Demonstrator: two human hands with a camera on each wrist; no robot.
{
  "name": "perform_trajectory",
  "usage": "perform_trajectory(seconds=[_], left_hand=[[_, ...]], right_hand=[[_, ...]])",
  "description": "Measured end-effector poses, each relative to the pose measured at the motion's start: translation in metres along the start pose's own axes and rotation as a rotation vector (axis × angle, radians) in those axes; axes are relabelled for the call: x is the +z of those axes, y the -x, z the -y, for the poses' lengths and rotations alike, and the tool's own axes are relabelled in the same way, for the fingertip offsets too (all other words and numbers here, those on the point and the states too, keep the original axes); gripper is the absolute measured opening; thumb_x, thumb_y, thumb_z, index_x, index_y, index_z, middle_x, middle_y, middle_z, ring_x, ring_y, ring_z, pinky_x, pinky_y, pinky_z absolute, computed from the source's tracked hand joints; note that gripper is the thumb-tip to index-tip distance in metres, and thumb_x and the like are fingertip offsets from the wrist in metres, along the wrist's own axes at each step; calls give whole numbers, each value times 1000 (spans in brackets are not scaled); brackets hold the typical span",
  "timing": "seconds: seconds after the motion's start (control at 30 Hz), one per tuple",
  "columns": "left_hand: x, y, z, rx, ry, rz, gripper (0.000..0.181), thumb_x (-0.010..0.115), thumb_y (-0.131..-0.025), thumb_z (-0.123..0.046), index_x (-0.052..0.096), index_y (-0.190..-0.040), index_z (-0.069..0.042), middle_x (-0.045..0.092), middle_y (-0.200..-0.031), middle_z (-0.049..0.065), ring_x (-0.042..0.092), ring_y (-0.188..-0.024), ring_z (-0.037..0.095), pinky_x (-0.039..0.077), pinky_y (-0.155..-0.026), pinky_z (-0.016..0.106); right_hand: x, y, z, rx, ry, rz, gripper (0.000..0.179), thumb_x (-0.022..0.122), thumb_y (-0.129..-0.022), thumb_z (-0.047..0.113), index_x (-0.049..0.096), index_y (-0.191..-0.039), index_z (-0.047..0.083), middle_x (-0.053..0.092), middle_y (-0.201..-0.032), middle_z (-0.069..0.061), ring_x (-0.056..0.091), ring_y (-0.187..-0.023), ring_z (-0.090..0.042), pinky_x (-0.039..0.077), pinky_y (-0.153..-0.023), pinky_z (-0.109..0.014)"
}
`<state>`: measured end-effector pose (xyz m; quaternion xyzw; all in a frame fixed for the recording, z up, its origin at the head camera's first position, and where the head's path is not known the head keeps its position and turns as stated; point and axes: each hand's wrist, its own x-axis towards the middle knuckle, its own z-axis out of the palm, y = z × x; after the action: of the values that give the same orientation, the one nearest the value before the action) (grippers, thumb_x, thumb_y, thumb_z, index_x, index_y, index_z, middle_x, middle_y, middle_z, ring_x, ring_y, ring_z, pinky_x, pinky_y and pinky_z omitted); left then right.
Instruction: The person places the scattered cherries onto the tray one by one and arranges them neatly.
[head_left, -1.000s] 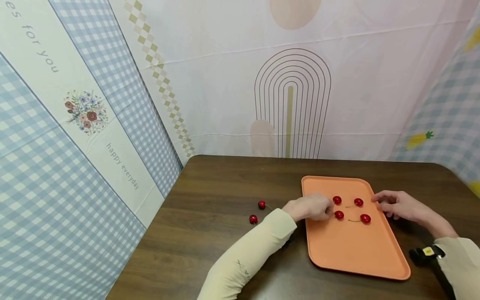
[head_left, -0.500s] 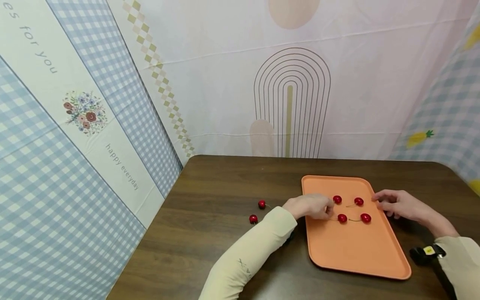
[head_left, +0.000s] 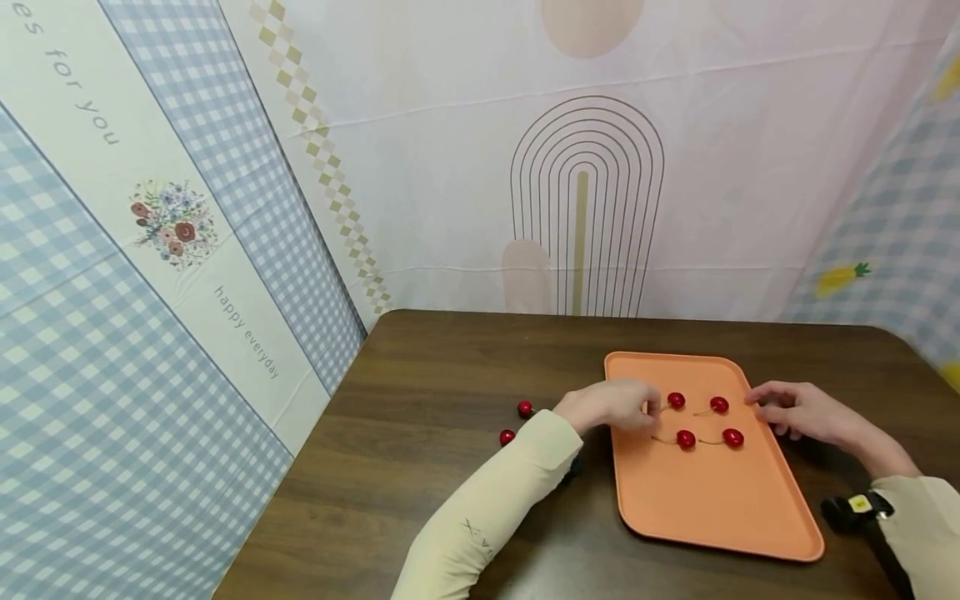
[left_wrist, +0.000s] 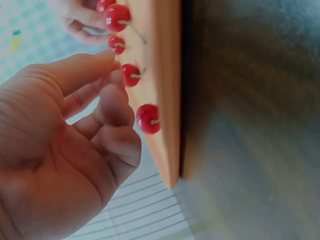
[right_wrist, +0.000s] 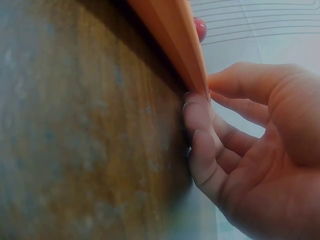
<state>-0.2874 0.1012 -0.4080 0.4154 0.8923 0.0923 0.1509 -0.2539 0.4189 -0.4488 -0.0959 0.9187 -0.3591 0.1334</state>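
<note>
Printed cloth (head_left: 427,150) lines the room behind one dark wooden table (head_left: 420,375), which bears one orange tray (head_left: 712,500). Of two hands, the right hand (head_left: 810,412) pinches the tray's rim; the left hand (head_left: 618,403) curls above the tray, though I can't tell whether its fingertips grip anything. I count seven red cherries (head_left: 686,439): five on the tray (one shows only in the left wrist view), two on the wood beyond its left edge.

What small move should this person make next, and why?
I'd suggest reaching with the left hand for one of the two cherries on the table, left of the orange tray. Four other cherries already lie on the tray, no cherry shows in the left hand, and the right hand seems to hold the tray's edge, so the left looks freer.
</note>
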Motion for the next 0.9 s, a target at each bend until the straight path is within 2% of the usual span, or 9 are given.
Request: perform_trajectory(seconds=[0.17,0.33,0.47,0.6,0.8,0.9], left_hand=[[-14,13,11,26,73,-45,9,59,-99,-26,61,-93,-20,58,-85,-9,51,-69,2,41,-60,15],[-26,30,25,6,159,-92,9,60,-98,-30,63,-97,-22,62,-87,-11,56,-71,1,45,-62,15],[-33,51,39,0,259,-101,11,58,-99,-30,64,-101,-20,66,-87,-2,58,-68,3,47,-62,17],[-34,66,51,-12,326,-118,13,59,-99,-31,65,-102,-20,69,-87,4,58,-67,5,48,-62,19],[-32,83,64,-50,379,-126,16,59,-99,-33,63,-106,-20,71,-99,5,67,-75,16,50,-63,21],[-30,90,70,-69,390,-158,15,59,-99,-31,64,-106,-19,71,-101,5,68,-76,18,51,-63,21]], right_hand=[[-1,-1,-1,-5,12,-1,39,55,-100,21,53,-130,-3,58,-81,-5,53,-64,-14,48,-56,-29],[-1,0,-1,-4,5,-2,39,56,-100,21,53,-130,-4,57,-81,-5,53,-64,-15,48,-56,-29],[0,0,1,-2,8,-3,39,56,-100,21,53,-130,-4,57,-81,-5,53,-64,-15,48,-56,-30],[-1,1,2,-3,7,-6,39,55,-100,21,53,-130,-4,57,-81,-5,53,-64,-15,48,-56,-30],[1,1,1,1,1,-1,38,55,-100,20,53,-130,-4,56,-81,-5,53,-64,-14,48,-56,-29],[1,1,2,1,2,-1,38,55,-99,20,53,-130,-4,57,-81,-5,53,-64,-15,48,-56,-30]])
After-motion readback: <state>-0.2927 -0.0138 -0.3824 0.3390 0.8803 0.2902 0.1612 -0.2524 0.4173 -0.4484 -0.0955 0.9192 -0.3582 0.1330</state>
